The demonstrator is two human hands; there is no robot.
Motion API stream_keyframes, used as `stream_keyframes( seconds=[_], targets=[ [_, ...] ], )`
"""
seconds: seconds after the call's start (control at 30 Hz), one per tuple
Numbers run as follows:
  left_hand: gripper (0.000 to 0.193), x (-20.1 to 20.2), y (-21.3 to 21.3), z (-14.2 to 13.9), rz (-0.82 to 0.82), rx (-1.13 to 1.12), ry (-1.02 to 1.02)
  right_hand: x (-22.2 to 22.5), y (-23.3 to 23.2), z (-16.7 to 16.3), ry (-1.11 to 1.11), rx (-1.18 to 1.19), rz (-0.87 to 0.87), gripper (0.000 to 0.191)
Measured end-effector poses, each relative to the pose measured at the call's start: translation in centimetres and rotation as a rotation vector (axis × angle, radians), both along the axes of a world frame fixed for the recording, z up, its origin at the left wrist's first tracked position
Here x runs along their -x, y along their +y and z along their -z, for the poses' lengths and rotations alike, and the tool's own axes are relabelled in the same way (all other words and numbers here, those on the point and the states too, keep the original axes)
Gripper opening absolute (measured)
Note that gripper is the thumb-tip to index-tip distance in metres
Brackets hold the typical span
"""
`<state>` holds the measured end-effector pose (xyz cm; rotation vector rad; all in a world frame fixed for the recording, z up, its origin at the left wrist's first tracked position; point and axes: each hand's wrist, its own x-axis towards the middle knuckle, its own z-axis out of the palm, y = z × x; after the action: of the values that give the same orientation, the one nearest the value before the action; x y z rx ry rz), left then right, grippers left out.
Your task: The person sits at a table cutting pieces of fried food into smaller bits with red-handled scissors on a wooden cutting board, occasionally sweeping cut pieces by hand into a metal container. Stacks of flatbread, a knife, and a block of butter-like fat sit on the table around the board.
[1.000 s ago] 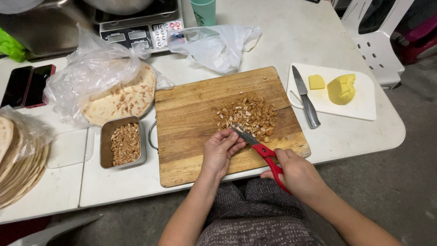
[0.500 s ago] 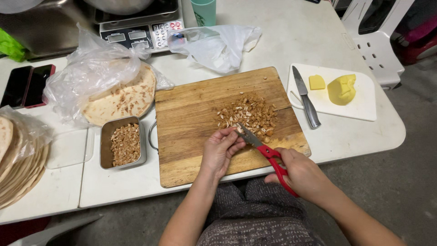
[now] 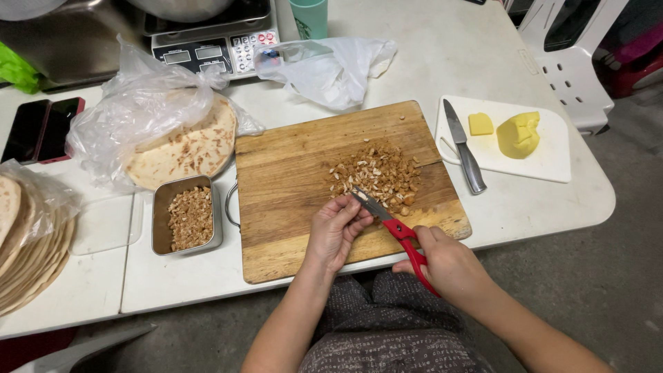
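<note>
A wooden cutting board (image 3: 297, 166) lies on the white table with a heap of chopped brown nuts (image 3: 376, 174) on its right half. My right hand (image 3: 442, 266) grips red-handled scissors (image 3: 397, 229) at the board's near edge, blades pointing up-left to the heap. My left hand (image 3: 337, 228) rests on the board just left of the blades, fingertips pinched at the blade tips on a small nut piece that I can barely see.
A small metal tin of chopped nuts (image 3: 188, 217) sits left of the board. Flatbreads in a clear bag (image 3: 179, 141) and a stack (image 3: 21, 235) lie further left. A white board (image 3: 545, 162) holds a knife (image 3: 464, 146) and yellow chunks (image 3: 518, 132). Behind are a scale (image 3: 214, 45), cup and phones.
The scissors and my right hand have shifted slightly right and nearer; my left hand stays at the blade tips. Little else differs.
</note>
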<state>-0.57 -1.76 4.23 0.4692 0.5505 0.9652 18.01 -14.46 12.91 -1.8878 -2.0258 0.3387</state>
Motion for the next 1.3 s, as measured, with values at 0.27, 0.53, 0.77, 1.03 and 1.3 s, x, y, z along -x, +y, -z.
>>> stream_keyframes(
  seconds=[0.27, 0.53, 0.77, 1.03, 1.3],
  targets=[
    [0.016, -0.2, -0.2, -0.7, -0.023, 0.05, 0.074, -0.3, -0.1, 0.4, -0.048, 0.152, 0.041, 0.061],
    [0.018, 0.0, -0.1, -0.8, -0.01, -0.014, 0.063, -1.1, -0.1, -0.3, 0.004, -0.111, -0.103, 0.081],
    [0.012, -0.2, -0.1, 0.2, -0.004, 0.006, 0.06, -0.3, 0.3, -0.2, -0.027, 0.072, 0.01, 0.072],
    [0.016, -0.3, -0.2, -0.4, -0.012, 0.022, 0.113, -0.6, -0.1, 0.4, -0.088, 0.16, 0.067, 0.06],
    [0.017, 0.1, -0.1, -0.7, -0.01, -0.008, 0.067, -1.2, 0.1, -0.3, -0.02, -0.03, -0.078, 0.079]
  ],
)
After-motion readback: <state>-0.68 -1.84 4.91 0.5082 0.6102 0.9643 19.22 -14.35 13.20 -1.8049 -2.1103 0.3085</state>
